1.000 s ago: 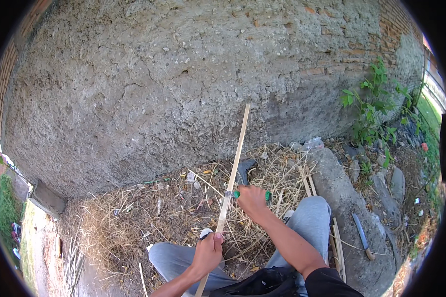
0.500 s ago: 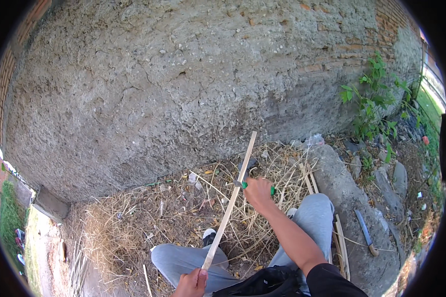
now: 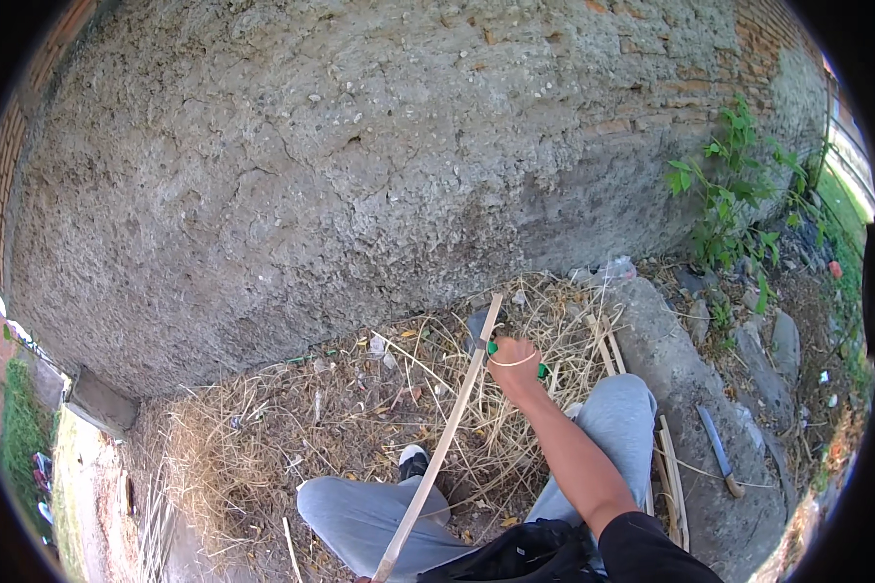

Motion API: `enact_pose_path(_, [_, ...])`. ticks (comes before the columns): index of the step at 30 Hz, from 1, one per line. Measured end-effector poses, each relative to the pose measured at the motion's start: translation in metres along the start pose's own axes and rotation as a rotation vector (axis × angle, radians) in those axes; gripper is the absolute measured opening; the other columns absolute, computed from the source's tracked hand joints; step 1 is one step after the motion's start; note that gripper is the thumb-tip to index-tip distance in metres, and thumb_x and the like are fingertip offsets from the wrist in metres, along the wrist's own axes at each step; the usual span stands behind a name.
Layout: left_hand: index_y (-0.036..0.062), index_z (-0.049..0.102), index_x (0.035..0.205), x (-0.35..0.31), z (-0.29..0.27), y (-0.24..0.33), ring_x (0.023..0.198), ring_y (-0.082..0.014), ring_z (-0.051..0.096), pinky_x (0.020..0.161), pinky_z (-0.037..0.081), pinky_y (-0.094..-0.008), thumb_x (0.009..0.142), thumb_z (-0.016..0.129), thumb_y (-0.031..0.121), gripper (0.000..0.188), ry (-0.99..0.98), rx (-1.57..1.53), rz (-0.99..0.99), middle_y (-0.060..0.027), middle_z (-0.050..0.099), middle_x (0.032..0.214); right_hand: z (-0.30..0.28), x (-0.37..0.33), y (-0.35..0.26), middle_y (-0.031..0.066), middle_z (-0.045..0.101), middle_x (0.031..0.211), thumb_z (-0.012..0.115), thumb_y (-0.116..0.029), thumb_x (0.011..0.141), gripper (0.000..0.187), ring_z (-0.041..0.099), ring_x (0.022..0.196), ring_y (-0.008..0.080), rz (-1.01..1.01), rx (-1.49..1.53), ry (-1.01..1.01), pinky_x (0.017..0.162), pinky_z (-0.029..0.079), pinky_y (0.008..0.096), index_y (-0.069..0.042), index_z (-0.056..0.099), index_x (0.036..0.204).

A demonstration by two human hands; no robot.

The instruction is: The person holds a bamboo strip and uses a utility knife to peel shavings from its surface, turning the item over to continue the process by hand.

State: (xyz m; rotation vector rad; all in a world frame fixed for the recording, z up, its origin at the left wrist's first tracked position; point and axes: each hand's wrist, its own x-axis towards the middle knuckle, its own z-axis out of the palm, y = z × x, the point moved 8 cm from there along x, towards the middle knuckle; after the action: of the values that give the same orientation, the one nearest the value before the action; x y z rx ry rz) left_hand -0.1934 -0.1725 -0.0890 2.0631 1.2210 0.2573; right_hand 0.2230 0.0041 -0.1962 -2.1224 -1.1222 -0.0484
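A long, pale bamboo strip (image 3: 439, 452) slants up from the lower edge between my bent knees toward the wall. Just a sliver of my left hand (image 3: 362, 580) shows, closed at the strip's near end. Near its far end my right hand (image 3: 516, 365) is wrapped round the green handle (image 3: 542, 370) of a tool. The tool's dark metal part lies against the strip; its exact kind is hidden by my fist. A thin curled shaving loops over my right hand. Behind the strip's far end is a dark, blocky thing (image 3: 476, 323) that I cannot make out.
A rough plastered wall (image 3: 350, 194) stands ahead. Straw-like shavings (image 3: 219, 462) cover the ground. To my right, a knife (image 3: 717, 447) lies on a stone slab (image 3: 666, 364), with more bamboo strips (image 3: 671, 481) beside my knee. A leafy plant (image 3: 734, 189) grows by the wall.
My left hand has drawn back toward the lower edge, pulling the bamboo strip nearer, so its far end sits lower. My right hand has shifted slightly right, and a curled shaving now shows over it.
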Motion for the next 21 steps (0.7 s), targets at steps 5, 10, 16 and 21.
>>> enact_pose_path(5, [0.0016, 0.053, 0.08, -0.018, -0.008, 0.0, 0.049, -0.027, 0.054, 0.048, 0.039, -0.0407, 0.099, 0.044, 0.026, 0.033, -0.065, -0.019, -0.089, -0.0149, 0.051, 0.055, 0.011, 0.001, 0.011, 0.0229, 0.065, 0.072, 0.06, -0.01, 0.073, 0.012, 0.065, 0.069, 0.0392, 0.038, 0.02, -0.02, 0.065, 0.051, 0.0508, -0.004, 0.069, 0.079])
enact_pose_path(10, [0.0013, 0.053, 0.078, -0.046, -0.013, -0.002, 0.048, -0.0241, 0.049, 0.049, 0.038, -0.0412, 0.099, 0.044, 0.029, 0.036, -0.08, -0.043, -0.214, -0.0139, 0.049, 0.054, 0.016, 0.004, 0.023, 0.0231, 0.064, 0.072, 0.058, -0.006, 0.07, 0.013, 0.063, 0.07, 0.0423, 0.098, 0.05, -0.002, 0.065, 0.05, 0.0528, -0.004, 0.069, 0.077])
enact_pose_path(16, [0.0012, 0.053, 0.076, -0.065, -0.019, -0.01, 0.05, -0.0224, 0.044, 0.05, 0.036, -0.0404, 0.099, 0.043, 0.03, 0.038, -0.092, -0.054, -0.301, -0.0126, 0.047, 0.054, 0.038, 0.0, 0.027, 0.023, 0.065, 0.075, 0.06, -0.007, 0.07, 0.012, 0.064, 0.072, 0.0424, 0.092, -0.037, -0.131, 0.067, 0.05, 0.0521, -0.004, 0.068, 0.079])
enact_pose_path(21, [0.0011, 0.051, 0.073, -0.072, -0.03, -0.012, 0.053, -0.019, 0.04, 0.051, 0.034, -0.0393, 0.099, 0.044, 0.031, 0.039, -0.106, -0.069, -0.297, -0.0104, 0.042, 0.055, 0.056, 0.0, 0.05, 0.0231, 0.066, 0.08, 0.061, -0.011, 0.073, 0.013, 0.065, 0.077, 0.0409, 0.03, -0.148, -0.152, 0.069, 0.051, 0.0518, -0.002, 0.067, 0.08])
